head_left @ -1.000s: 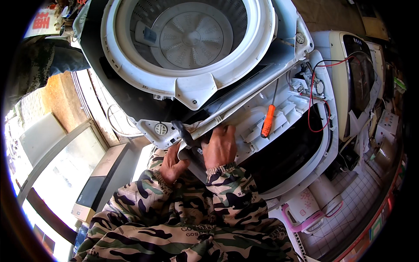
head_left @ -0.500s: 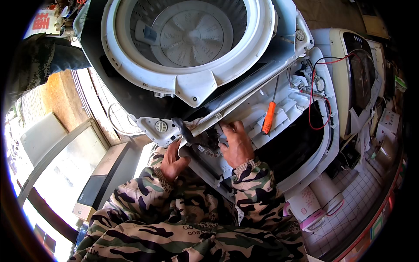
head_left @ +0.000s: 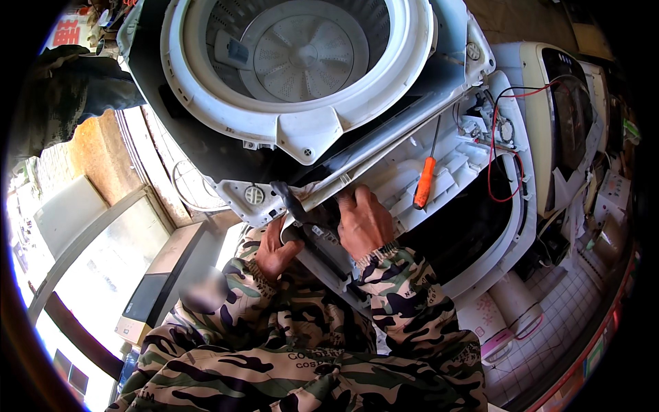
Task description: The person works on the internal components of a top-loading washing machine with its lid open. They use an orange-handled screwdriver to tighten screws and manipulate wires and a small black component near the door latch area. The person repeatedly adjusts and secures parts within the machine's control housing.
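Note:
In front of me stands an open top-load washing machine, its white tub ring exposed. Its detached white top cover hangs tilted at the near side, inner face up. My left hand is closed round the cover's near left corner, thumb bent over the edge. My right hand reaches into the cover's recess beside the machine's rim, fingers bent inward; their tips and whatever they pinch are hidden. Between my hands runs a thick black-wrapped wire bundle. An orange-handled screwdriver lies on the cover, right of my right hand.
Red and black wires loop over the cover's far right end. Right of it stands a beige appliance; white cylindrical containers sit on the tiled floor. At left is a long box-shaped unit. Another person's dark sleeve shows upper left.
My right hand has shifted slightly left and turned its back upward, its fingers deeper behind the rim. The left hand stays at the corner, its thumb moved slightly.

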`<state>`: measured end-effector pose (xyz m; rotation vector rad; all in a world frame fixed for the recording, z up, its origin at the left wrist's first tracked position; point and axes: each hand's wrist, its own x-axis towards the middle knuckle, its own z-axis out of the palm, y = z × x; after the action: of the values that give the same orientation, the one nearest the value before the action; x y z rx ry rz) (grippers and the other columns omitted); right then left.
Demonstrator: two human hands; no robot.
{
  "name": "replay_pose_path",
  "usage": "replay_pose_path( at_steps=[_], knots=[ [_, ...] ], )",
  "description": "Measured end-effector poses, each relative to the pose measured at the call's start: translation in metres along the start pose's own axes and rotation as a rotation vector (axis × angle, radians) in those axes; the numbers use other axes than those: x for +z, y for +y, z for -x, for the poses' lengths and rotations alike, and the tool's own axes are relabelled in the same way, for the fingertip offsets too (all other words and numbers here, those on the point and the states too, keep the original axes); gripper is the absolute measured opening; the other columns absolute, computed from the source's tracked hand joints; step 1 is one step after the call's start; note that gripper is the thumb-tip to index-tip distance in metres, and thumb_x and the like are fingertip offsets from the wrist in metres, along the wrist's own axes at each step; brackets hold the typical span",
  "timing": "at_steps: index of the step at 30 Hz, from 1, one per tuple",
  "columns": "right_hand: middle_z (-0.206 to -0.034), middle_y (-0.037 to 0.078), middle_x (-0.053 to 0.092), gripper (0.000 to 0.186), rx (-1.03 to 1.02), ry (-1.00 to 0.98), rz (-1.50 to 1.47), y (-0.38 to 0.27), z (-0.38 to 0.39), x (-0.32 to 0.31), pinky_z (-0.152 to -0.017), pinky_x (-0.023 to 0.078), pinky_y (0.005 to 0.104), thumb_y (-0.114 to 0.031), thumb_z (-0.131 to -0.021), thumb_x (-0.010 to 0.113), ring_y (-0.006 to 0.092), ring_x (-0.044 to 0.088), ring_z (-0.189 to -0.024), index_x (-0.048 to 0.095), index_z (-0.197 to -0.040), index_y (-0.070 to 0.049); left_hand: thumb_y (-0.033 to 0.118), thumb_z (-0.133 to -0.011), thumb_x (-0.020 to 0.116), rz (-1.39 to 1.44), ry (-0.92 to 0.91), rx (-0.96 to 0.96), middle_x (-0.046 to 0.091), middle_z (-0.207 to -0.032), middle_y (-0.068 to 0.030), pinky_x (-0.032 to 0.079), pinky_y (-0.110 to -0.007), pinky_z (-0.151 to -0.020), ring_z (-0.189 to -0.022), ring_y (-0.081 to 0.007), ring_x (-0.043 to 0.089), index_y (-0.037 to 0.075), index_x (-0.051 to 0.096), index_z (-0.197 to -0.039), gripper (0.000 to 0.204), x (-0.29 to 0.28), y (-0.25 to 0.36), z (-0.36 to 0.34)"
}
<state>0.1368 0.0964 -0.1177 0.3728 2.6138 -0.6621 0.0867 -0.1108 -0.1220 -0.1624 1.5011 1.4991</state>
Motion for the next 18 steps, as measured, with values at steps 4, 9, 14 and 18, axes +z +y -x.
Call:
replay_pose_path(
  at_steps=[4, 9, 14, 18],
  knots=[
    [-0.101, 0.017, 0.056, 0.027, 0.035, 0.010, 0.078, -0.005, -0.006, 0.002, -0.077, 0.056, 0.0451, -0.006, -0.084, 0.062, 0.0355, 0.063, -0.093, 0.062, -0.110, 0.000, 0.008, -0.079, 0.062, 0.092, 0.032, 0.001, 0.056, -0.138, -0.0106, 0.034, -0.033, -0.110, -0.128, -0.0215, 0.049, -0.003, 0.045, -0.144, 0.068, 0.005, -0.001, 0.000],
    [-0.100, 0.018, 0.056, 0.028, 0.005, 0.029, 0.017, 0.003, -0.005, -0.004, -0.078, 0.056, 0.0458, -0.007, -0.087, 0.059, 0.0366, 0.063, -0.093, 0.063, -0.114, -0.001, 0.025, -0.089, 0.065, -0.118, 0.208, 0.048, 0.062, -0.126, -0.0114, 0.042, -0.035, -0.102, -0.114, -0.0213, 0.055, -0.003, 0.054, -0.136, 0.056, 0.013, -0.013, -0.003],
    [-0.099, 0.019, 0.056, 0.024, -0.042, 0.043, -0.114, 0.010, -0.004, -0.012, -0.075, 0.055, 0.0480, -0.003, -0.086, 0.059, 0.0396, 0.063, -0.090, 0.062, -0.109, -0.002, 0.028, -0.093, 0.065, -0.155, 0.150, 0.024, 0.065, -0.118, -0.0085, 0.044, -0.033, -0.098, -0.109, -0.0192, 0.057, -0.002, 0.060, -0.129, 0.047, 0.009, -0.009, -0.008],
    [-0.095, 0.018, 0.057, 0.018, -0.105, 0.041, -0.240, 0.028, -0.006, -0.011, -0.071, 0.054, 0.0495, 0.001, -0.084, 0.060, 0.0419, 0.064, -0.084, 0.059, -0.102, -0.003, 0.026, -0.093, 0.063, -0.148, 0.104, 0.012, 0.066, -0.115, -0.0085, 0.044, -0.034, -0.098, -0.107, -0.0195, 0.057, -0.003, 0.062, -0.126, 0.044, 0.003, -0.007, -0.008]
  ],
)
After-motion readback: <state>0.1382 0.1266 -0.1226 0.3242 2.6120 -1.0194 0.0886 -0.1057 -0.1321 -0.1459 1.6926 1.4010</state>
